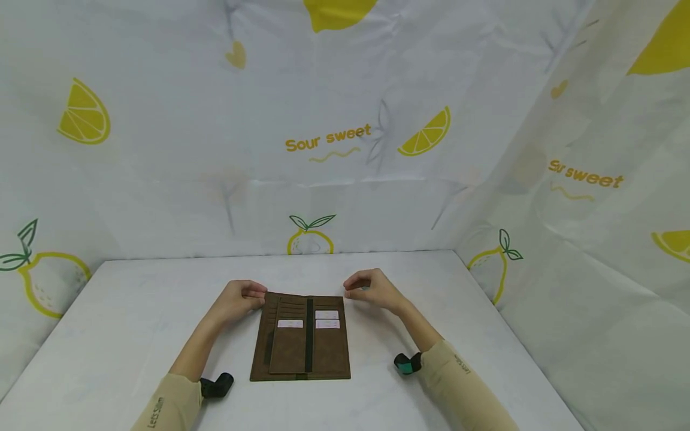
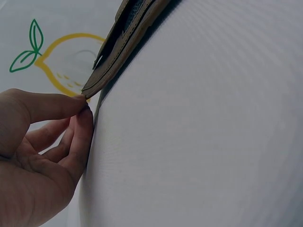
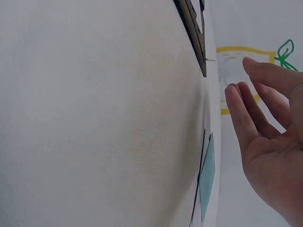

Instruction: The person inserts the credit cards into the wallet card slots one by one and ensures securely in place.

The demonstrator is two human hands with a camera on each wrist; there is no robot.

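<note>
Our left hand (image 1: 239,303) pinches the rectangular brown leather wallet (image 1: 288,352) at far left; our relaxed, empty right hand (image 1: 379,291) hovers just off its far-right corner.

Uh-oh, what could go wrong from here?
Maybe two things. The open brown leather-look wallet might slip or flop if lifted, because the bare left hand pinches only a corner, and the bare right hand holds nothing.

Also, the small pink-and-white rectangular cards peek out of the brown slots, so tipping the wallet could perhaps make one slide out.
</note>
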